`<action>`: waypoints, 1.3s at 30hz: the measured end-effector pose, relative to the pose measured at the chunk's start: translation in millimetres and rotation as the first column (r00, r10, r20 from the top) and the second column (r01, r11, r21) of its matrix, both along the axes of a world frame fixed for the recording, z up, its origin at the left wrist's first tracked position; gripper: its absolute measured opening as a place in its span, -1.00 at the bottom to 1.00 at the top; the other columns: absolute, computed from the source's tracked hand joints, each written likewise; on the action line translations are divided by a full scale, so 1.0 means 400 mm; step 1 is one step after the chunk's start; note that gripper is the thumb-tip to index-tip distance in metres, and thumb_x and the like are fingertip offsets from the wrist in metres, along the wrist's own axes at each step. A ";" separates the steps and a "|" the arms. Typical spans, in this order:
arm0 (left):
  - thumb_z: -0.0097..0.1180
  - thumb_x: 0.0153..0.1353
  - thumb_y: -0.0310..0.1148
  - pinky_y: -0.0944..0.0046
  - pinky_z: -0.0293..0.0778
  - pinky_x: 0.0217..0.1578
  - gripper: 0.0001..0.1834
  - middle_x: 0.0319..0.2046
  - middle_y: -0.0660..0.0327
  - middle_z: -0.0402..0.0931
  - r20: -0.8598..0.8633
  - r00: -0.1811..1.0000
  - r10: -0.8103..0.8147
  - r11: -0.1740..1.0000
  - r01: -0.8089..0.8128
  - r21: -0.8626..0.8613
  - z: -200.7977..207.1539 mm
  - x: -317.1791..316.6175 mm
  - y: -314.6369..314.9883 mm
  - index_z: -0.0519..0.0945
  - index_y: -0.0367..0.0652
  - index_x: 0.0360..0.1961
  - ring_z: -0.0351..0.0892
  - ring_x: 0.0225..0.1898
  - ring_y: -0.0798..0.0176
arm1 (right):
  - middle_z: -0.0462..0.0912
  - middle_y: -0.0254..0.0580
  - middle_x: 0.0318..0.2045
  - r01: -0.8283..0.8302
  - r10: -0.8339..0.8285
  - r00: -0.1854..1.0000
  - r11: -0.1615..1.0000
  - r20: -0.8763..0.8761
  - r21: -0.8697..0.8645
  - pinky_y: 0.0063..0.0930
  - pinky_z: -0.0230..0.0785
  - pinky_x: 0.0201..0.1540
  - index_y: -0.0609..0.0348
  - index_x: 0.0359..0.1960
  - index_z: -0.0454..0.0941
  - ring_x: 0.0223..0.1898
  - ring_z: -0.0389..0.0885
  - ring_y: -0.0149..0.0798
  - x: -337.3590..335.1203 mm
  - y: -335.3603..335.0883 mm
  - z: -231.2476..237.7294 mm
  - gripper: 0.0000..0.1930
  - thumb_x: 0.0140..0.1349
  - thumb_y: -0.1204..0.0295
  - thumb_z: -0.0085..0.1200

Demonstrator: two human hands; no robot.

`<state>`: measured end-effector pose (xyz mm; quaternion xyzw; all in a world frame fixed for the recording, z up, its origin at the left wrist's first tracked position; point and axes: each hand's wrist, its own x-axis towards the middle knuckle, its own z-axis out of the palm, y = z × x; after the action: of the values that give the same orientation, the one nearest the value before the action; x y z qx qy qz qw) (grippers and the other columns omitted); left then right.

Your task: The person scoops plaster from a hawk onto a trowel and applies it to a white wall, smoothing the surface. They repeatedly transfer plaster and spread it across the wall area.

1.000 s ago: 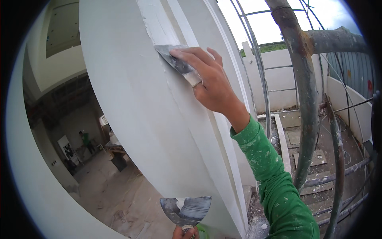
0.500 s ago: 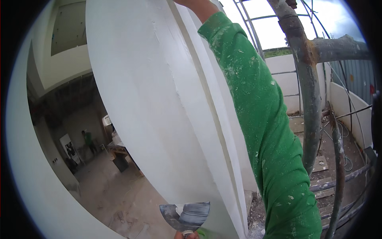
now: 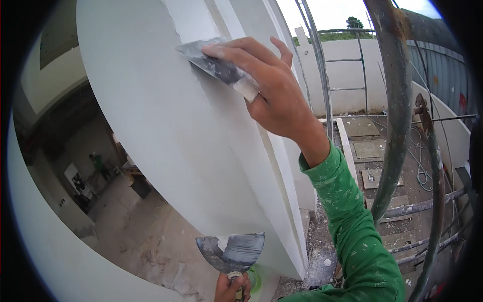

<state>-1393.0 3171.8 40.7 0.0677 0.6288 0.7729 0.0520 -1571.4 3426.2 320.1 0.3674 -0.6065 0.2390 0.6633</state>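
Observation:
My right hand (image 3: 274,83) grips a putty knife (image 3: 214,63) by its short handle, fingers pressed along the grey blade. The blade's edge lies against the white wall (image 3: 166,126), beside a raised vertical strip near the corner. Low in the picture, my left hand (image 3: 232,288) is wrapped round the handle of a second, wider putty knife (image 3: 231,251). That blade points up and carries a white dab of filler (image 3: 222,243) on its smeared face. A green sleeve (image 3: 352,221) spotted with white covers my right arm.
Scaffold pipes (image 3: 397,116) rise close on my right, with more bars lower down. A bright green container (image 3: 255,279) sits below the left hand. Through the opening at left, a person (image 3: 98,163) stands far off near a table (image 3: 133,173). Coiled cable (image 3: 424,176) lies on the ground outside.
My right hand has come down from the top edge, bringing its putty knife into view against the wall. The left hand and its knife have risen slightly in the picture.

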 end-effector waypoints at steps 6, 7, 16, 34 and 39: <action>0.04 0.26 -0.34 0.26 0.33 -0.81 -0.42 -0.42 0.09 0.31 -0.030 0.955 -0.294 0.911 0.289 0.296 0.028 -0.007 -0.002 0.05 -0.15 0.22 0.34 -0.65 0.20 | 0.51 -0.51 0.04 -0.001 -0.001 0.949 1.000 0.316 0.008 0.05 -0.41 0.34 -0.13 0.10 0.47 0.09 0.45 -0.36 0.090 -0.012 -0.330 -0.17 -0.40 0.75 -0.06; 0.05 0.26 -0.30 0.25 0.33 -0.81 -0.40 -0.44 0.08 0.31 -0.047 0.939 -0.341 0.887 0.338 0.314 0.033 -0.007 -0.003 0.05 -0.15 0.23 0.33 -0.65 0.19 | 0.51 -0.52 0.03 -0.002 -0.002 0.932 1.000 0.363 0.013 0.06 -0.41 0.34 -0.13 0.10 0.47 0.08 0.46 -0.37 0.112 -0.002 -0.358 -0.18 -0.39 0.74 -0.06; 0.07 0.25 -0.21 0.37 0.17 -0.87 -0.42 -0.53 0.10 0.28 0.086 0.668 -0.739 0.513 0.475 0.715 -0.019 -0.017 0.029 0.21 -0.18 0.22 0.25 -0.74 0.29 | 0.47 -0.10 0.02 -0.574 0.487 0.613 0.816 0.622 -0.074 0.05 0.05 0.30 0.21 0.08 0.48 0.11 0.44 -0.07 0.380 0.053 -0.531 -0.50 0.10 0.26 0.12; 0.33 -0.18 -0.43 0.25 0.29 -0.66 -0.39 -0.50 0.22 0.40 -0.750 0.464 -0.472 0.669 -0.366 -0.647 -0.034 -0.039 0.008 0.53 0.14 0.02 0.40 -0.64 0.20 | 0.57 -0.16 -0.18 0.471 0.838 -0.499 0.050 -0.220 -0.881 -0.45 0.55 -0.21 0.32 0.03 0.36 -0.25 0.63 -0.33 0.510 -0.029 -0.691 -0.65 0.20 0.54 0.03; 0.32 -0.17 -0.44 0.24 0.23 -0.71 -0.41 -0.58 0.24 0.36 -0.783 0.428 -0.452 0.659 -0.432 -0.616 -0.147 -0.069 -0.028 0.53 0.19 -0.01 0.36 -0.67 0.20 | 0.56 -0.10 -0.11 0.366 0.806 -0.589 0.336 0.063 -0.868 -0.36 0.51 -0.06 0.35 0.12 0.30 -0.16 0.61 -0.28 0.490 0.045 -0.597 -0.57 0.19 0.57 0.02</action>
<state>-1420.5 3160.7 -18.2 0.4461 0.8100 0.2733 -0.2649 -1375.2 3444.4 81.1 -0.0787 -0.4181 0.8637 -0.2703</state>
